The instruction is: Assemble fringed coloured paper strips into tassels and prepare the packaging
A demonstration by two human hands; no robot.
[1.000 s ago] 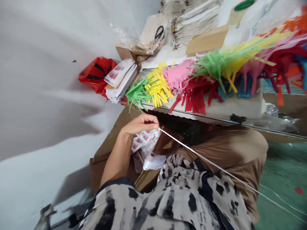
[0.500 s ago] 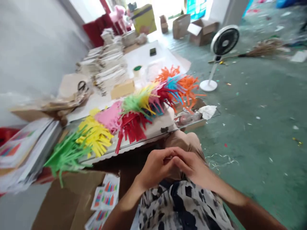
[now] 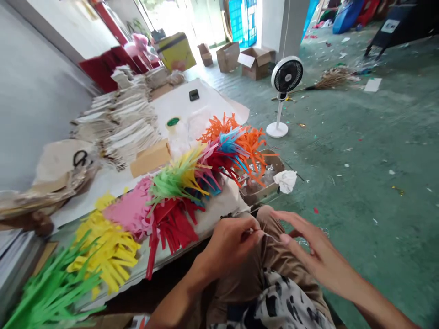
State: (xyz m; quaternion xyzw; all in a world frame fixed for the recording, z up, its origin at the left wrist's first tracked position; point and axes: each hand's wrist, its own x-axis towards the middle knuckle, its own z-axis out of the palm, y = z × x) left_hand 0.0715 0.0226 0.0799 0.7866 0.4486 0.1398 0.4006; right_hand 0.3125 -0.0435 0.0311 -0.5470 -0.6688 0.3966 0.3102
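Two hands: your left hand (image 3: 233, 242) and right hand (image 3: 313, 246) are raised over your brown trousers (image 3: 284, 260), near each other but apart.
Left fingers: thumb and forefinger pinched together on a thin white string (image 3: 270, 236).
Right fingers: spread wide, the thumb well away from the forefinger; whether the thumb touches the white string, you cannot tell.
String: crosses the gap from your left fingertips toward your right thumb.
Fringes: red fringe (image 3: 174, 224) lies nearest your left fingers, on their left; pink fringe (image 3: 128, 210), yellow fringe (image 3: 106, 256) and green fringe (image 3: 51, 283) lie farther left.
Orange fringe (image 3: 236, 132): ahead of your fingertips, beyond the left hand.
Fan (image 3: 287, 76): stands upright on the green floor (image 3: 353, 196), well ahead of your right fingers.
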